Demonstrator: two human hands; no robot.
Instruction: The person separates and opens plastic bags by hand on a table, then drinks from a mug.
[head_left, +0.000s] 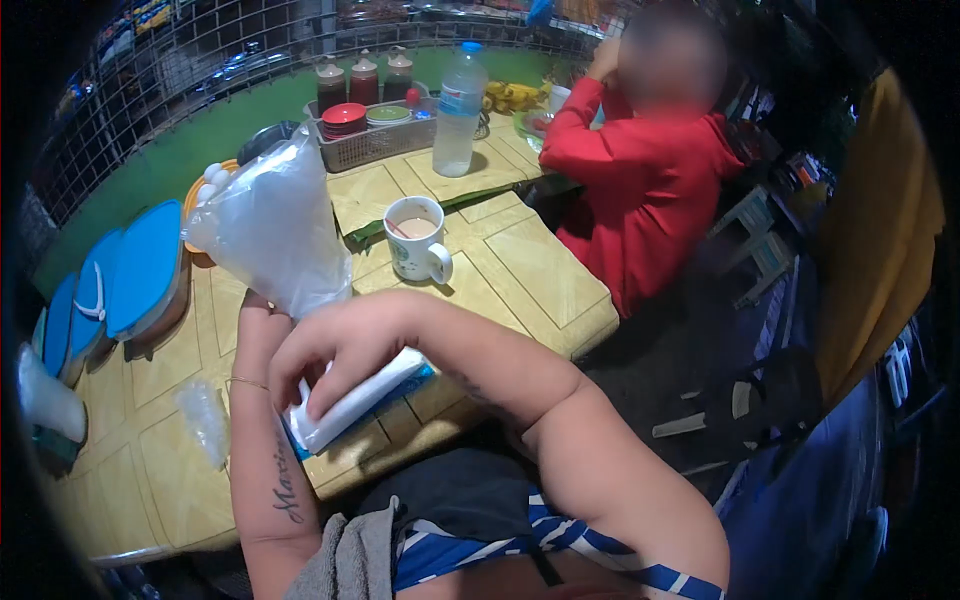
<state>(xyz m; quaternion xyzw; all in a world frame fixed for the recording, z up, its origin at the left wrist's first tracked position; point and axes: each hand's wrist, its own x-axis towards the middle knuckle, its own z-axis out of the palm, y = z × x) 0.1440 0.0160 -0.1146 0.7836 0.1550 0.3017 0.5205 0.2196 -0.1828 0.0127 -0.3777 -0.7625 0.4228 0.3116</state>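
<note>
My left hand is hidden by a clear plastic bag (pixel 275 215), which stands puffed up over the end of my left forearm. Whether the hand is inside or behind the bag, I cannot tell. My right hand (pixel 345 345) crosses in front of my left wrist, its fingers bent down onto a white pack with blue edges (pixel 365 400) near the table's front edge. The fingertips press into the top of the pack. Just beyond my right forearm is a white mug (pixel 415 250) with a light brown drink and a thin red stick in it.
A water bottle (pixel 460 115) stands by a grey basket (pixel 380 140) of sauce bottles and small dishes. Blue-lidded containers (pixel 148 265) and eggs on an orange plate (pixel 192 235) line the left. A small plastic bag (pixel 203 420) lies nearby. A person in red (pixel 650 180) sits across the corner.
</note>
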